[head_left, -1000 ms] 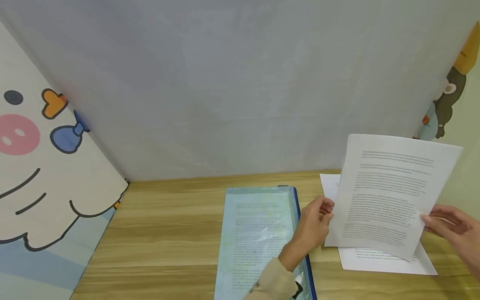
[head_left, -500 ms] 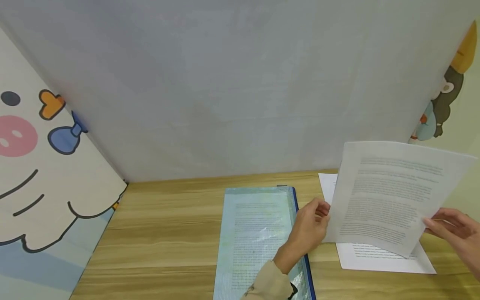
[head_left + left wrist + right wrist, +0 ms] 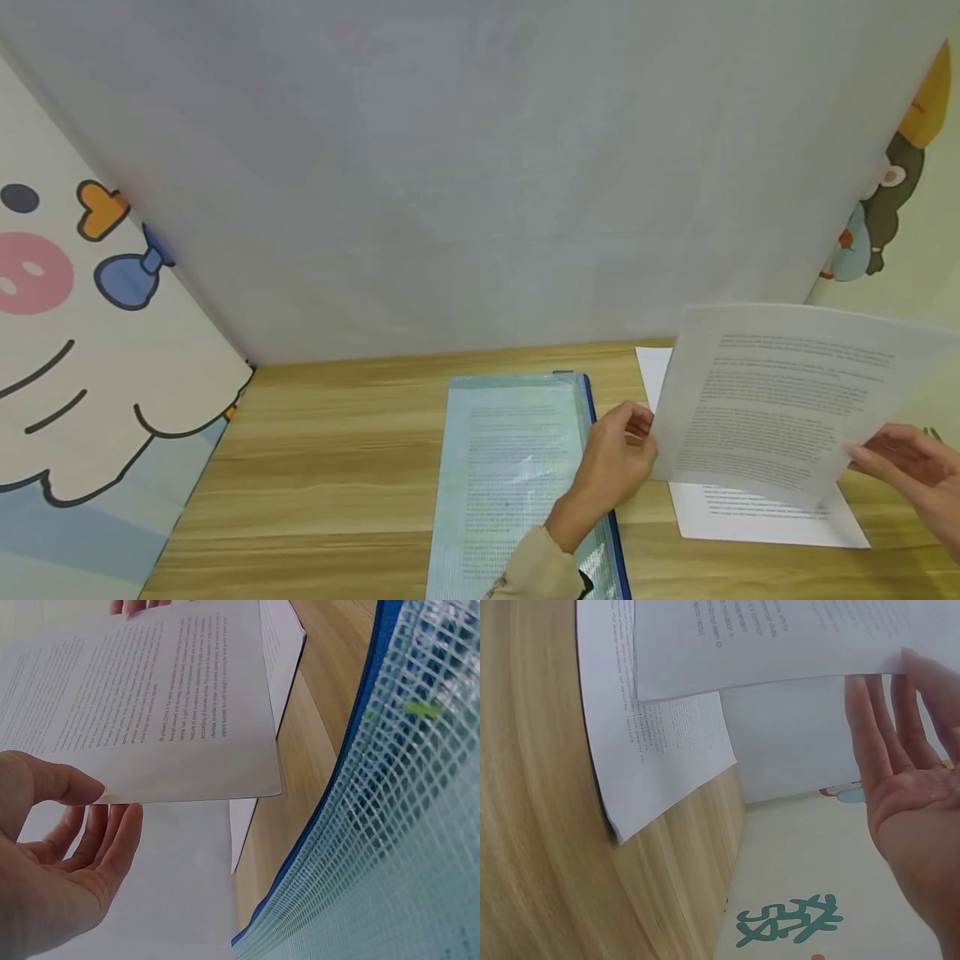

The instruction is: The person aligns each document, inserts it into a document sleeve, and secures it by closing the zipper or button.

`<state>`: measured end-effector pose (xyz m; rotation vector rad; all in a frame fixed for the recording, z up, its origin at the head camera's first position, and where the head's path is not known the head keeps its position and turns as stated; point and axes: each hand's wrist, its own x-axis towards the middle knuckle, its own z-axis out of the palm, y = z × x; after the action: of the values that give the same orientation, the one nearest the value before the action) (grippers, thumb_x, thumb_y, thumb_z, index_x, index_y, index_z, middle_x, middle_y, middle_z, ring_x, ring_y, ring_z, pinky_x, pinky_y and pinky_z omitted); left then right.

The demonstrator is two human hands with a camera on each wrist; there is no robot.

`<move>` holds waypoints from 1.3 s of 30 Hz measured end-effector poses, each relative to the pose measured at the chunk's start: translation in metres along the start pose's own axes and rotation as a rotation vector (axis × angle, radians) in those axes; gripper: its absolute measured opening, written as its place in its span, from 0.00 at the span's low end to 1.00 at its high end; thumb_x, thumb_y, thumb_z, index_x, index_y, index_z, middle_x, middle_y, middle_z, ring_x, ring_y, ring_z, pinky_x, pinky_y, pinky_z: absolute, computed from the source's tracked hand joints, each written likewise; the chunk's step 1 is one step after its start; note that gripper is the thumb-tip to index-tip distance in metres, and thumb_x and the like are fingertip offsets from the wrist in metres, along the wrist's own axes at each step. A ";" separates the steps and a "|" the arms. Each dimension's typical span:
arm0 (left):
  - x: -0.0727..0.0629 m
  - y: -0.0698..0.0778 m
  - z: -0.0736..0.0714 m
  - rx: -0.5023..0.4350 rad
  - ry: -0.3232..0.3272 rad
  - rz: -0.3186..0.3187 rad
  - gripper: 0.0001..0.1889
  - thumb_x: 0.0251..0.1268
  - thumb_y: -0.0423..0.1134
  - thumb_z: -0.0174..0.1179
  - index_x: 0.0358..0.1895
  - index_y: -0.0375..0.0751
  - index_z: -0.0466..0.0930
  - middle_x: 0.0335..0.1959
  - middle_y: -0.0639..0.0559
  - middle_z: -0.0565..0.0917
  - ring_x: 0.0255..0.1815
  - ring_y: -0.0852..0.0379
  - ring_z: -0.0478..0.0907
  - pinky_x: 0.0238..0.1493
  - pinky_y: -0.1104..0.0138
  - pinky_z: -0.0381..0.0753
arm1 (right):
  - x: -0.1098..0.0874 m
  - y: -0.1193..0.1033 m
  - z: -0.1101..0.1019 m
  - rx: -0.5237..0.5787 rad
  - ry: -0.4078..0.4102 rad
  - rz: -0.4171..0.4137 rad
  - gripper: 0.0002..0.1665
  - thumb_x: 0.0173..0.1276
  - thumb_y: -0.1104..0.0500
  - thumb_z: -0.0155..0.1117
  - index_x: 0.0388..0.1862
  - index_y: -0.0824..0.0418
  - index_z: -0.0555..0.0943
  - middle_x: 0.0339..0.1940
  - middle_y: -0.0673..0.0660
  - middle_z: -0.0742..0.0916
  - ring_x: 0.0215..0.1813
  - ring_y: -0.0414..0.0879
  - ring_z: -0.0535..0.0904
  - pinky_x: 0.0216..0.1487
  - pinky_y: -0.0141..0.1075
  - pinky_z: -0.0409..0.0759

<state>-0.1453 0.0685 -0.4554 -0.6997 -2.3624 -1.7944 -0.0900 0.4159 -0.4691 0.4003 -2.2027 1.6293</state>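
The left hand (image 3: 618, 454) reaches forward over the mesh folder (image 3: 510, 483), thumb on the near face, fingers curled behind, pinching the left edge of the raised printed paper (image 3: 772, 408); the right hand (image 3: 918, 471) comes in from the right, likewise pinching the opposite edge between thumb and fingers; the paper hangs tilted and slightly bowed between both hands, above another printed sheet (image 3: 772, 518) on the wooden table (image 3: 322, 483).
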 end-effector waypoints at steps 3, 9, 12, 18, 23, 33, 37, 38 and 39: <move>0.001 0.000 0.000 -0.003 0.014 0.013 0.09 0.60 0.19 0.59 0.42 0.31 0.80 0.36 0.46 0.84 0.37 0.68 0.79 0.41 0.78 0.81 | 0.000 0.000 -0.001 0.044 -0.012 -0.007 0.25 0.64 0.89 0.52 0.57 0.75 0.77 0.48 0.45 0.89 0.45 0.34 0.87 0.47 0.22 0.80; 0.003 0.001 0.002 0.000 0.071 0.064 0.06 0.67 0.25 0.64 0.45 0.32 0.80 0.39 0.47 0.85 0.40 0.65 0.82 0.43 0.77 0.82 | 0.001 -0.001 -0.001 0.025 -0.026 0.007 0.27 0.65 0.88 0.53 0.60 0.73 0.77 0.50 0.44 0.88 0.46 0.33 0.86 0.48 0.20 0.78; 0.004 0.001 0.002 0.012 0.098 0.080 0.06 0.68 0.26 0.65 0.45 0.33 0.81 0.40 0.45 0.85 0.40 0.63 0.83 0.43 0.78 0.81 | 0.002 -0.002 0.000 0.074 -0.025 -0.001 0.26 0.65 0.89 0.52 0.59 0.74 0.76 0.50 0.46 0.88 0.46 0.34 0.87 0.47 0.21 0.80; 0.004 0.001 0.004 0.007 0.124 0.079 0.06 0.68 0.25 0.65 0.44 0.32 0.81 0.39 0.44 0.85 0.40 0.63 0.82 0.43 0.79 0.81 | 0.004 -0.003 0.002 0.128 0.009 -0.010 0.25 0.64 0.89 0.52 0.58 0.77 0.75 0.50 0.48 0.89 0.47 0.35 0.88 0.44 0.24 0.83; 0.005 0.003 0.004 0.009 0.129 0.062 0.06 0.67 0.25 0.65 0.44 0.33 0.81 0.39 0.44 0.85 0.40 0.64 0.82 0.42 0.78 0.81 | 0.005 -0.004 0.004 0.137 0.068 0.008 0.23 0.64 0.88 0.54 0.57 0.79 0.76 0.47 0.49 0.90 0.45 0.36 0.88 0.41 0.25 0.84; 0.007 0.008 -0.002 -0.024 0.122 0.028 0.08 0.68 0.24 0.64 0.48 0.32 0.82 0.39 0.44 0.85 0.39 0.64 0.82 0.41 0.78 0.81 | 0.005 -0.007 0.008 0.137 0.116 0.093 0.25 0.67 0.84 0.57 0.58 0.65 0.82 0.45 0.44 0.90 0.41 0.33 0.88 0.36 0.24 0.83; 0.007 0.010 -0.006 -0.046 0.110 0.004 0.10 0.68 0.25 0.64 0.50 0.32 0.82 0.39 0.44 0.85 0.39 0.64 0.82 0.41 0.77 0.81 | 0.004 -0.006 0.010 0.058 0.135 0.142 0.28 0.69 0.80 0.59 0.60 0.57 0.83 0.46 0.39 0.89 0.41 0.30 0.87 0.34 0.23 0.82; 0.007 0.010 -0.006 -0.051 0.109 -0.004 0.11 0.68 0.25 0.65 0.51 0.33 0.82 0.39 0.44 0.86 0.40 0.64 0.82 0.41 0.77 0.81 | 0.004 -0.006 0.011 0.086 0.136 0.145 0.28 0.69 0.81 0.59 0.61 0.58 0.83 0.46 0.40 0.89 0.41 0.31 0.87 0.34 0.24 0.83; 0.007 0.010 -0.007 -0.054 0.109 -0.010 0.11 0.68 0.26 0.65 0.51 0.33 0.83 0.39 0.45 0.86 0.40 0.65 0.82 0.41 0.77 0.81 | 0.004 -0.005 0.011 0.105 0.138 0.147 0.28 0.69 0.81 0.59 0.61 0.58 0.83 0.47 0.40 0.89 0.42 0.31 0.87 0.34 0.24 0.83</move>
<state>-0.1493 0.0657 -0.4419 -0.5815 -2.2605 -1.8562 -0.0927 0.4037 -0.4657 0.1513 -2.0936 1.7978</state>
